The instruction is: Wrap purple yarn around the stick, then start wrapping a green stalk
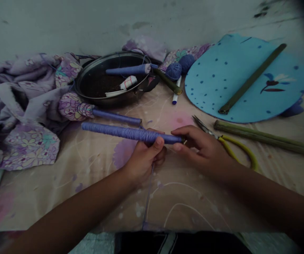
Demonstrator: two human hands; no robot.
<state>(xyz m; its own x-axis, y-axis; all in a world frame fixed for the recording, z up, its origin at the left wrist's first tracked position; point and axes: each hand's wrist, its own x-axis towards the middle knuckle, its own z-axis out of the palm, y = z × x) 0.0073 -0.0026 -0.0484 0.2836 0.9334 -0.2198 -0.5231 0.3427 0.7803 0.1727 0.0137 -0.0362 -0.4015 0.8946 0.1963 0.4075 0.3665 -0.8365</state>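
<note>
A stick wrapped in purple yarn (114, 131) is held nearly level above the table. My left hand (148, 155) is closed around it right of its middle, thumb on top. At its right end, my right hand (199, 146) pinches the stick between thumb and fingers. A loose strand of yarn (149, 197) hangs from below my left hand to the table's front edge. Just behind lies a second yarn-wrapped stick (117, 117) with a flowered cloth ball (73, 106) on its left end. Yellow-handled scissors (224, 141) lie beside my right hand.
A dark pan (93, 83) at the back holds another wrapped stick (127, 69). Two yarn balls (173, 71) and a marker (177, 91) lie right of it. A green stick (252, 79) rests on a blue board (207, 91). Flowered cloth (30, 141) is heaped left; more stems (268, 138) lie right.
</note>
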